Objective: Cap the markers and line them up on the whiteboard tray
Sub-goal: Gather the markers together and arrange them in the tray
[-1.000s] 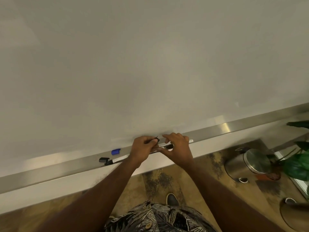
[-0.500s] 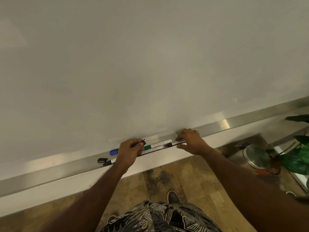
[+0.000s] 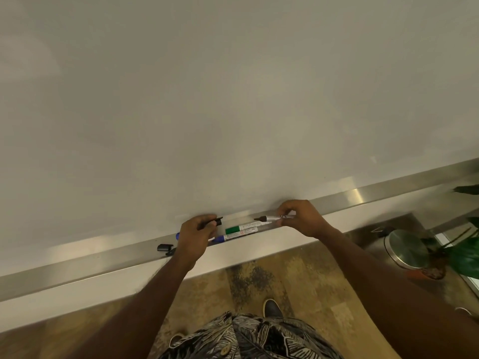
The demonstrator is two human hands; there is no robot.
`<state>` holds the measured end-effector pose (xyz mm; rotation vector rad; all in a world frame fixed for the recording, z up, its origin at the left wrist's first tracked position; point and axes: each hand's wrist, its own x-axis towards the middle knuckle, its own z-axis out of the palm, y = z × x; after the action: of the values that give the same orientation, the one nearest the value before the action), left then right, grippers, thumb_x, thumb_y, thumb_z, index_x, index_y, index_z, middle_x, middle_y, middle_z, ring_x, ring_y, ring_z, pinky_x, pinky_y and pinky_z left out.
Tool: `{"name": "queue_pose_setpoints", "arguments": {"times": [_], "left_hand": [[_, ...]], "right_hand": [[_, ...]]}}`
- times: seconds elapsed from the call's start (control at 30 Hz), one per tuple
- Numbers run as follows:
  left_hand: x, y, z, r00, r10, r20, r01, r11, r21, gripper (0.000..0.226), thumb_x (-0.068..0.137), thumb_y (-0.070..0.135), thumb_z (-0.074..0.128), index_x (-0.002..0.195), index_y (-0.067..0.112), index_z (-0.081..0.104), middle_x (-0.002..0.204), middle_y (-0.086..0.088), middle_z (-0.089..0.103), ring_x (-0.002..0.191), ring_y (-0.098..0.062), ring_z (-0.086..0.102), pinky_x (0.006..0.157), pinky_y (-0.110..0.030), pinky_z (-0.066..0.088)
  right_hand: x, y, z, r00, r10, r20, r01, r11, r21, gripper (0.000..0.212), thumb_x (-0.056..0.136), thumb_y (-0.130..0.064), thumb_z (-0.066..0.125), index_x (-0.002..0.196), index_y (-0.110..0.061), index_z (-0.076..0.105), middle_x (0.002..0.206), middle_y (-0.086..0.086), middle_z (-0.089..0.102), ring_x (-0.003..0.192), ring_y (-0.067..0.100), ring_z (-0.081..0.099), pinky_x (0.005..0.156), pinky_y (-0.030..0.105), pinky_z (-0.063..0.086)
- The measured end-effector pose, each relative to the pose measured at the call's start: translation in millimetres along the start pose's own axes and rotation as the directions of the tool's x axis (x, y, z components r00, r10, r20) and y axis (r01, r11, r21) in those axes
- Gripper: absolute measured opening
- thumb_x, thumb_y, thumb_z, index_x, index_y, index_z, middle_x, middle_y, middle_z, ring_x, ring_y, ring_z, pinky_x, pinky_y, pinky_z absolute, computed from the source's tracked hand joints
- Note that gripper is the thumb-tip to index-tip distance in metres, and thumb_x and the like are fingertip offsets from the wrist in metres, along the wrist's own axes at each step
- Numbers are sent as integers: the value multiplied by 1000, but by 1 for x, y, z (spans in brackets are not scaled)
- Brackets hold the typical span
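Observation:
My right hand [image 3: 302,218] holds an uncapped black marker [image 3: 272,217] just above the metal whiteboard tray [image 3: 363,196], its tip pointing left. In my left hand [image 3: 198,234] is a black cap [image 3: 216,222], its open end facing right, a short gap from the tip. A green marker [image 3: 242,228] with its cap on lies in the tray between my hands. In front of it lies a blue marker [image 3: 228,237], partly hidden by my left hand. A loose black cap [image 3: 165,247] sits in the tray left of my left wrist, with a blue piece [image 3: 177,236] beside it.
The whiteboard [image 3: 233,99] fills the upper view. Below the tray are a white ledge and patterned floor. A steel pedal bin [image 3: 407,248] and a green plant [image 3: 464,257] stand at the right. My shoe [image 3: 272,308] is near the wall.
My hands have drawn apart along the tray. The right hand lifted the black marker off the tray, and the left raised the black cap. The green and blue markers now show between them.

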<state>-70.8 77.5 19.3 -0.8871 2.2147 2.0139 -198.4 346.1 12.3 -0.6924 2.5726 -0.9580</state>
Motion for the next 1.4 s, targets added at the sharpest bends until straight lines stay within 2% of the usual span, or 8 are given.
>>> {"name": "queue_pose_setpoints", "arguments": {"times": [0.13,0.23,0.6,0.87,1.1,1.2,1.3,1.4], "left_hand": [[-2,1,3,999,2,39,0,1000,-31,25,90,10,56,114,6,63,107,-11,69,92,-20,67,85,-36,57],[-5,2,6,998,14,64,-10,999,-51,24,90,10,55,112,7,64,105,-12,70,93,-23,69,89,-43,56],[-13,15,8,992,98,84,-97,995,-21,23,87,12,60,109,10,67,99,-9,72,86,-17,69,84,-33,57],[-10,22,4,990,116,80,-112,992,-55,18,85,9,63,101,10,70,87,-5,74,77,-15,70,77,-24,59],[-4,24,-1,982,154,109,-159,987,36,17,86,8,61,101,7,70,83,-6,73,69,-11,70,68,-16,57],[0,24,1,978,185,93,-192,979,73,21,85,9,64,104,5,69,86,-8,74,75,-16,71,73,-18,58],[3,16,1,974,212,79,-225,945,236,24,85,16,65,107,8,69,96,-4,71,84,-15,67,69,-10,54],[4,2,-10,961,274,-44,-239,898,369,20,86,21,64,102,11,71,100,-4,73,87,-16,67,84,-28,55]], "right_hand": [[-4,-32,5,993,-94,-68,103,983,153,16,75,-19,79,90,-14,74,86,-2,70,79,7,62,68,13,44],[-4,-48,14,984,-141,-104,160,968,194,18,77,-20,77,94,-13,74,89,1,71,81,8,63,70,13,45],[0,-69,22,974,-195,-116,213,962,173,16,78,-20,76,93,-13,74,89,4,70,81,12,62,70,22,48],[8,-80,14,992,-123,-4,119,956,270,10,80,-20,75,89,-15,76,82,-5,70,78,5,62,70,13,45],[10,-77,24,985,-105,135,71,969,237,15,88,-22,66,87,-11,76,63,-5,62,52,2,49,50,11,35],[13,-77,26,990,-96,104,70,971,228,13,88,-22,66,90,-13,74,70,-7,64,62,2,54,57,11,39],[17,-71,30,991,-114,75,100,981,164,10,86,-23,68,92,-16,72,88,0,70,80,8,60,68,12,44],[15,-53,42,986,-165,1,165,986,-24,9,85,-25,67,92,-19,69,91,-1,70,84,13,61,77,28,47]]}}
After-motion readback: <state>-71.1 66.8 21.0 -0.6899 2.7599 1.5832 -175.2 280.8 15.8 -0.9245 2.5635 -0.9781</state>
